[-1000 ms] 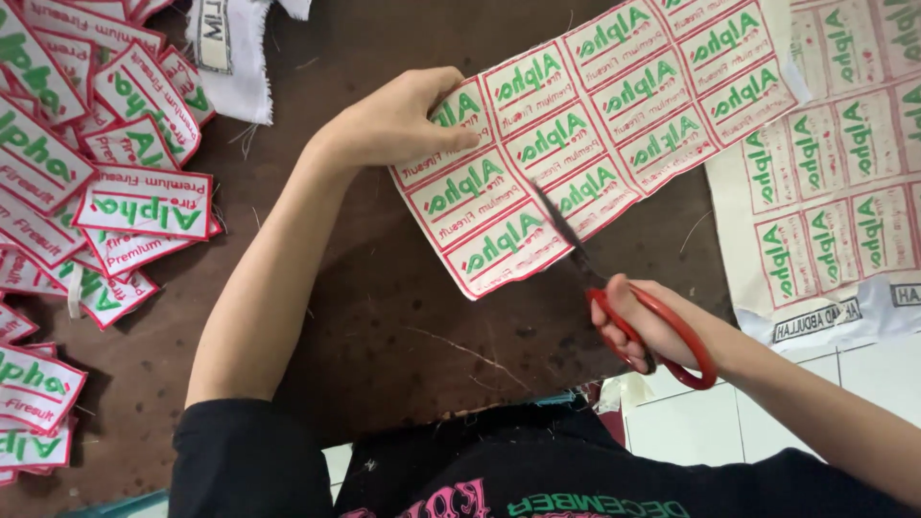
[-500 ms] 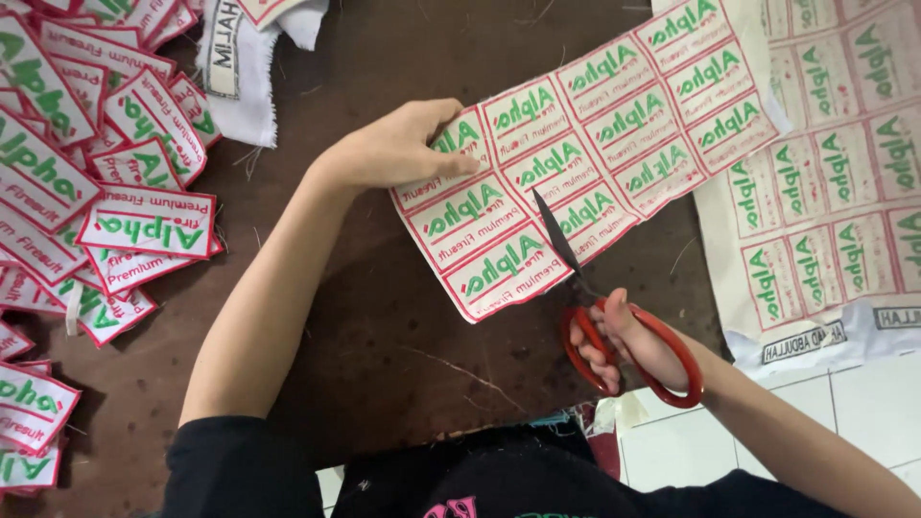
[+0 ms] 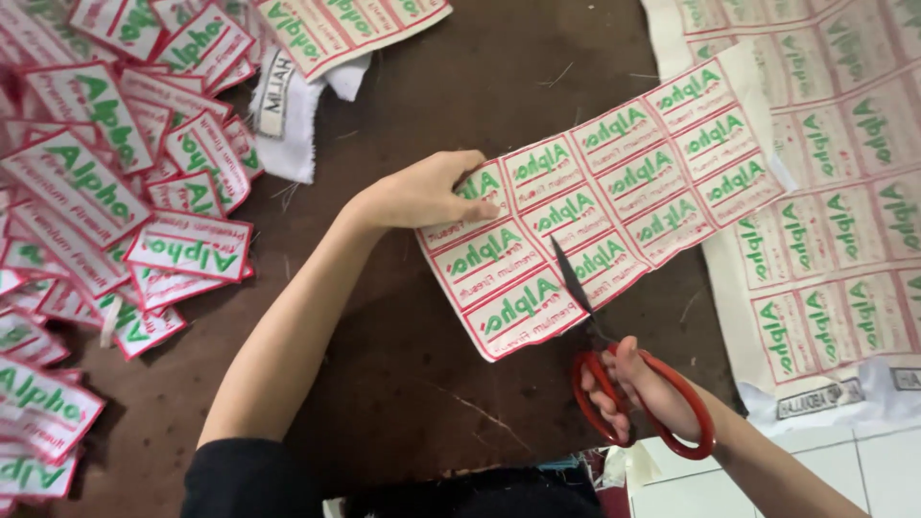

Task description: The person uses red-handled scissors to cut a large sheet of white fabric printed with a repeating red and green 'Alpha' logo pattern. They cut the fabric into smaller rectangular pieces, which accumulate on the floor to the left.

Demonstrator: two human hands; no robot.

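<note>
My left hand (image 3: 422, 192) pinches the near-left corner of a fabric sheet of printed labels (image 3: 614, 201), white with red borders and green lettering, holding it over the dark brown table (image 3: 403, 384). My right hand (image 3: 645, 386) grips red-handled scissors (image 3: 614, 360); their dark blades point up into the sheet's lower edge between two columns of labels.
A heap of cut single labels (image 3: 106, 221) covers the table's left side. A larger uncut label sheet (image 3: 835, 221) lies at the right, over the table edge above a white tiled floor (image 3: 854, 480). White fabric scraps (image 3: 288, 105) and another label strip (image 3: 345, 24) lie at the top.
The scissors have moved up and left so the blades now reach deeper into the sheet. My left hand keeps its hold on the sheet's corner.
</note>
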